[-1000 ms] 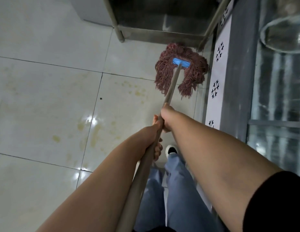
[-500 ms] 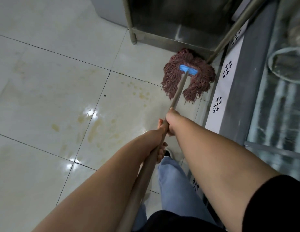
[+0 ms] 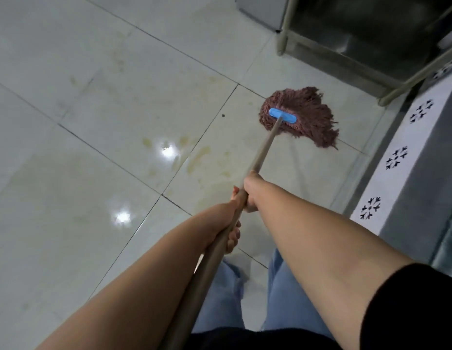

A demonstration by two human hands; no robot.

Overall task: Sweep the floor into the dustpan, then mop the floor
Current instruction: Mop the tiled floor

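A mop with a reddish-brown string head [image 3: 305, 117] and a blue clamp [image 3: 282, 115] lies on the pale tiled floor [image 3: 93, 109], a short way out from the steel rack. Its tan wooden handle [image 3: 264, 150] runs down toward me. My right hand [image 3: 250, 193] grips the handle higher up, nearer the head. My left hand [image 3: 227, 223] grips it just below, fingers curled round the wood. Yellowish stains [image 3: 194, 157] mark the wet tiles left of the handle.
A stainless steel rack [image 3: 371, 46] stands at the top right on thin legs [image 3: 283, 34]. A white panel with black patterns [image 3: 396, 157] and a grey cabinet side run along the right. My legs in light blue trousers [image 3: 283, 294] are below.
The mop head has slid back out from the corner by the rack toward the open tiles, and my view has swung left. Both hands keep their grip on the handle.
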